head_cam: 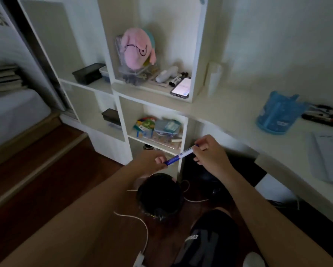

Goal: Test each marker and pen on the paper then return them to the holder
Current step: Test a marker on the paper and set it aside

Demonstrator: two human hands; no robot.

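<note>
A blue and white marker (181, 154) is held between both hands, out in front of the white shelf unit and left of the desk. My left hand (152, 160) pinches its lower blue end, which looks like the cap. My right hand (208, 151) grips the upper end of the barrel. On the desk at the right stands the blue holder (277, 114), with several dark markers (323, 115) lying beside it. A sheet of white paper (327, 157) lies near the desk's front edge.
A black bin (160, 193) stands on the wooden floor right below my hands, with white cables (138, 224) around it. The shelf unit (154, 89) holds a pink plush toy (136, 49), a lit phone (181, 86), two markers and boxes. My knee (214, 237) is at the bottom.
</note>
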